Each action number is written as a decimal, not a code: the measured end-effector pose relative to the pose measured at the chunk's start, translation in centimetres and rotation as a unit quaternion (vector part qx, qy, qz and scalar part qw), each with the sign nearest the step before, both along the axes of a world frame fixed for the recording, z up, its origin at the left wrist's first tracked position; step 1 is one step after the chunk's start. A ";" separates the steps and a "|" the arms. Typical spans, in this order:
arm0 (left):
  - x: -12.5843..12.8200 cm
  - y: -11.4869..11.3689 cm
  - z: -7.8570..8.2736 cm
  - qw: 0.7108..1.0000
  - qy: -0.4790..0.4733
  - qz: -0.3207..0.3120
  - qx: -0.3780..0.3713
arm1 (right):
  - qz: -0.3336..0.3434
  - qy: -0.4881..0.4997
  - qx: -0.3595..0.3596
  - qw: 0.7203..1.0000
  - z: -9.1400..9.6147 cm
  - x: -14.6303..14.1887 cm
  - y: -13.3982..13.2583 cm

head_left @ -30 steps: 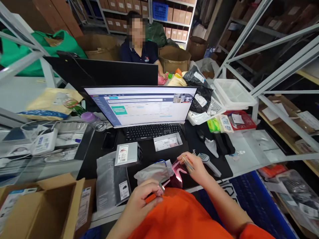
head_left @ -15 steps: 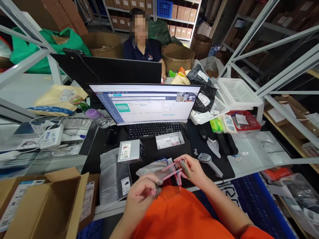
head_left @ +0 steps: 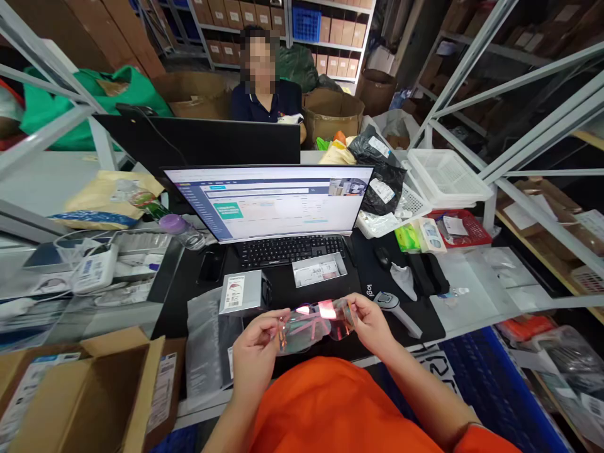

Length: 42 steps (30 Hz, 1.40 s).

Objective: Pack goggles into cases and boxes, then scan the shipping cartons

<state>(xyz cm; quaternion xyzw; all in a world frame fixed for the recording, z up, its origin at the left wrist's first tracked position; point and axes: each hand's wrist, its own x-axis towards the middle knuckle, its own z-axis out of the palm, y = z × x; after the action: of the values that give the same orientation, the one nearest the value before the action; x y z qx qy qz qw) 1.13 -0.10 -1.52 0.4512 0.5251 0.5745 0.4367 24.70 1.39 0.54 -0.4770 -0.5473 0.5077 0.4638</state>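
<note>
**hidden ends, unreadable screen, cut-off carton**

the left hand (head_left: 257, 349) and right hand (head_left: 370, 324) cover both ends of the pink-tinted clear eyewear (head_left: 314, 324), and glare blurs its middle. the text on the monitor (head_left: 268, 201) is too small to read. the cardboard box (head_left: 85, 396) runs off the bottom left corner, its labels (head_left: 163, 390) too small to read.

Pink-tinted clear wraparound glasses (head_left: 315, 322); held level in mid-air, lenses glinting.

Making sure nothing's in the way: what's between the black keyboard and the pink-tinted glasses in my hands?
A flat silver labelled box lies there, in the head view.
</note>
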 end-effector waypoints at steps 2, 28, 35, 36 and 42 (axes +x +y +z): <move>0.0 0.2 -0.5 1.000 -0.004 0.006 -0.003 | -0.002 -0.038 0.050 0.998 0.4 0.1 -0.6; 4.1 1.3 -5.4 0.961 0.215 -0.140 -0.102 | -0.189 0.050 -0.116 0.974 -2.0 9.7 -0.3; 8.2 1.4 -7.4 0.747 0.598 -0.236 -0.170 | -0.215 0.112 -0.190 0.951 -9.6 12.8 -3.4; 8.7 1.9 -7.7 0.737 0.610 -0.230 -0.178 | -0.200 0.123 -0.199 0.951 -10.5 12.6 -3.7; 8.4 3.1 -8.6 0.760 0.587 -0.209 -0.185 | -0.156 0.161 -0.199 0.954 -12.1 11.0 -3.9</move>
<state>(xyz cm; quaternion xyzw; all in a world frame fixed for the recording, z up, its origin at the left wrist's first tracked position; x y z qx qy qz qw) 9.52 3.01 -10.10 0.7094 0.6669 -0.0165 0.2273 35.69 -2.56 -11.57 -0.5510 -0.2720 0.5981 0.5145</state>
